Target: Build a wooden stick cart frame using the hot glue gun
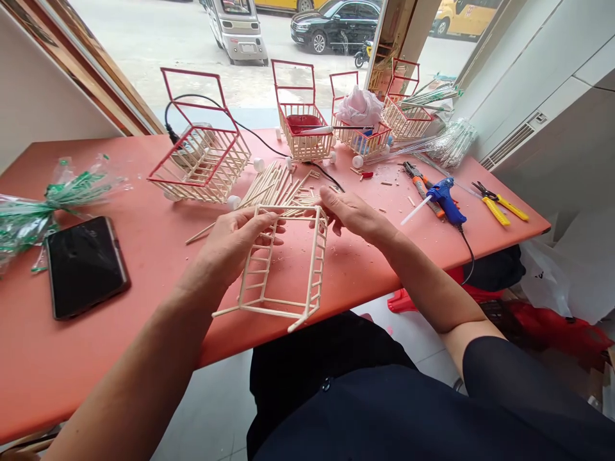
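My left hand (230, 240) is closed on the upper left corner of an open frame (271, 312) built from thin wooden sticks, with short rungs along two sides. The frame is held tilted above the table's front edge, two stick ends jutting out at its lower corners. At the upper right corner, my right hand (353, 211) has its fingers curled around the post, partly hidden behind it. Just beyond both hands lies a pile of loose wooden sticks (269, 189).
Miniature stick carts with red rims, such as the left one (199, 163), line the back of the orange table (158, 333). A blue glue gun (446, 200), wire strippers (502, 203) and pliers (418, 182) lie right; a black phone (86, 267) and plastic wrapping (62, 192) left.
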Motion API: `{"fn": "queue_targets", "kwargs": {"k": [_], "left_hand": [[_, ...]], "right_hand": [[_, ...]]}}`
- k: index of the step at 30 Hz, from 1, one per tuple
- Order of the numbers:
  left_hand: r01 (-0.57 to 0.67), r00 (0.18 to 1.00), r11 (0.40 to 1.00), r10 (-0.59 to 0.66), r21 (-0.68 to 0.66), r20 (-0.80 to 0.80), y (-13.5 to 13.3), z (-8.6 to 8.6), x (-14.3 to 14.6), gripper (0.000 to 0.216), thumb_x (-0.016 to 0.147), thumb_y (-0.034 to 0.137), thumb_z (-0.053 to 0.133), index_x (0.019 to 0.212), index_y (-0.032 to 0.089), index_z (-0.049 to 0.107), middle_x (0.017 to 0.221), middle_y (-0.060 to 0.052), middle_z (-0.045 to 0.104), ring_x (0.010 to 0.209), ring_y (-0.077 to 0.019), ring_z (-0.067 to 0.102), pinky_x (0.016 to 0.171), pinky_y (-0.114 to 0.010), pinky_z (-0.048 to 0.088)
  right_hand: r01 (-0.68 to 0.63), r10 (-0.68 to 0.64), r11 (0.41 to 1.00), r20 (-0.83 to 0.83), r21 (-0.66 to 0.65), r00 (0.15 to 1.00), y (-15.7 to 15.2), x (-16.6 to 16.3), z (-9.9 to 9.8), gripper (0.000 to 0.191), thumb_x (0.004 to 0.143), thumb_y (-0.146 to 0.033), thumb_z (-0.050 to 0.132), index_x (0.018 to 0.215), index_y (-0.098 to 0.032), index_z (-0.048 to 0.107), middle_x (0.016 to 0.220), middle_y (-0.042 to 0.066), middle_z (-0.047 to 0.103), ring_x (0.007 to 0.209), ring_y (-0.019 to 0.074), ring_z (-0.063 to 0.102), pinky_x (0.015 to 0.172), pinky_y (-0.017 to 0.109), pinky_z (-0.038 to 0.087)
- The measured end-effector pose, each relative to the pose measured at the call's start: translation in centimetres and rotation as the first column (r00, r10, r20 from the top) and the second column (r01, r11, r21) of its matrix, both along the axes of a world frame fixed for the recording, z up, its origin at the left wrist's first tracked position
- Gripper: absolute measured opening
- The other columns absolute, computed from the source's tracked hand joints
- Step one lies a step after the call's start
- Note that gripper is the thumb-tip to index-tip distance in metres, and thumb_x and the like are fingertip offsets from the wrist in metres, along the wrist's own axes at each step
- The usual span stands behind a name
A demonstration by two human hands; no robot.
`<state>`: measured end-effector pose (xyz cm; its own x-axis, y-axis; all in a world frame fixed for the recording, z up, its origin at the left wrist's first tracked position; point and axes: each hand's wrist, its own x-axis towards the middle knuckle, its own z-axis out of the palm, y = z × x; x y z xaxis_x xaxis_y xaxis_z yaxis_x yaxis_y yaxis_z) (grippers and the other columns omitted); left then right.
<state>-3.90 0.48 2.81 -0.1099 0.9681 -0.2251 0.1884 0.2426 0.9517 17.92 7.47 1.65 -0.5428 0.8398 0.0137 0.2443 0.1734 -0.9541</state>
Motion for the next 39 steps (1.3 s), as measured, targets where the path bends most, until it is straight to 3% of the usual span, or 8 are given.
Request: {"fn": "queue_targets", "kwargs": {"k": [4, 9, 15, 21, 26, 28, 32, 39], "left_hand": [[-0.016, 1.0, 1.0, 0.016, 0.011, -0.006, 0.3, -0.4, 0.1, 0.046, 0.082, 0.049, 0.065, 0.112, 0.017, 0.081, 0.104, -0.011, 0.08, 0.083, -0.0212, 0.075, 0.074, -0.033, 0.063], [0.005, 0.999, 1.0, -0.004, 0.025, -0.038, 0.2, -0.6, 0.3, 0.041, 0.084, 0.047, 0.061, 0.102, 0.016, 0.081, 0.1, -0.01, 0.079, 0.075, -0.0175, 0.073, 0.072, -0.03, 0.061], [-0.014, 1.0, 0.999, 0.013, 0.045, 0.013, -0.5, -0.5, 0.5, 0.039, 0.088, 0.045, 0.059, 0.104, 0.016, 0.08, 0.099, -0.009, 0.079, 0.078, -0.0176, 0.075, 0.073, -0.03, 0.062], [-0.06, 0.996, 0.998, 0.06, 0.003, 0.062, 0.1, -1.1, 0.2, 0.037, 0.082, 0.047, 0.067, 0.103, 0.017, 0.077, 0.096, -0.009, 0.077, 0.074, -0.0201, 0.073, 0.067, -0.034, 0.063], [0.008, 0.995, 0.999, -0.012, 0.048, 0.1, 1.1, -2.3, -0.2, 0.042, 0.074, 0.052, 0.073, 0.098, 0.018, 0.069, 0.094, -0.007, 0.073, 0.08, -0.0209, 0.072, 0.075, -0.036, 0.063], [0.044, 0.999, 0.994, -0.046, 0.096, 0.018, 1.3, -2.6, -0.5, 0.04, 0.073, 0.053, 0.072, 0.094, 0.018, 0.07, 0.092, -0.005, 0.073, 0.084, -0.0211, 0.071, 0.081, -0.036, 0.062], [0.114, 0.953, 0.981, -0.064, 0.154, -0.295, 1.2, -2.6, -0.9, 0.036, 0.079, 0.051, 0.062, 0.094, 0.021, 0.075, 0.092, -0.005, 0.075, 0.093, -0.0256, 0.069, 0.087, -0.036, 0.057], [0.149, 0.835, 0.974, -0.031, 0.171, -0.549, 1.0, -1.9, -0.8, 0.034, 0.086, 0.053, 0.05, 0.082, 0.024, 0.068, 0.076, -0.003, 0.065, 0.081, -0.0236, 0.062, 0.076, -0.033, 0.044]], "right_hand": [[0.028, -0.037, 0.995, -0.092, -0.096, 0.995, -1.4, 0.3, 0.4, 0.08, 0.102, -0.082, 0.036, 0.089, -0.014, 0.074, 0.09, 0.01, 0.078, 0.074, 0.0134, 0.071, 0.052, 0.019, 0.05], [0.009, -0.015, 0.998, -0.082, -0.067, 0.997, -2.3, 0.0, -0.8, 0.079, 0.099, -0.085, 0.041, 0.105, -0.014, 0.076, 0.097, 0.012, 0.079, 0.08, 0.0167, 0.073, 0.053, 0.021, 0.054], [0.017, -0.017, 1.0, -0.089, -0.011, 0.996, -2.4, -0.3, -1.7, 0.087, 0.096, -0.089, 0.037, 0.1, -0.012, 0.076, 0.101, 0.015, 0.08, 0.085, 0.0183, 0.072, 0.055, 0.023, 0.054], [0.102, -0.094, 0.986, -0.066, 0.13, 0.993, -2.5, 0.2, -1.3, 0.082, 0.1, -0.085, 0.037, 0.117, -0.014, 0.074, 0.113, 0.012, 0.077, 0.089, 0.0172, 0.07, 0.06, 0.024, 0.054], [0.182, -0.183, 0.936, -0.026, 0.302, 0.983, -2.4, 1.1, -1.5, 0.073, 0.103, -0.08, 0.039, 0.119, -0.018, 0.073, 0.121, 0.01, 0.075, 0.099, 0.0178, 0.071, 0.07, 0.026, 0.054], [0.187, -0.195, 0.927, -0.009, 0.325, 0.981, -2.4, 1.6, -1.8, 0.07, 0.103, -0.079, 0.04, 0.118, -0.019, 0.073, 0.121, 0.009, 0.075, 0.102, 0.0184, 0.072, 0.074, 0.027, 0.054], [0.177, -0.192, 0.928, 0.013, 0.329, 0.981, -2.8, 2.6, -2.2, 0.066, 0.105, -0.075, 0.04, 0.121, -0.02, 0.073, 0.126, 0.01, 0.075, 0.108, 0.02, 0.072, 0.079, 0.03, 0.056], [0.179, -0.181, 0.922, -0.025, 0.345, 0.983, -5.8, 4.5, -1.8, 0.067, 0.104, -0.075, 0.045, 0.134, -0.021, 0.07, 0.14, 0.014, 0.071, 0.126, 0.0251, 0.068, 0.096, 0.037, 0.057]]}}
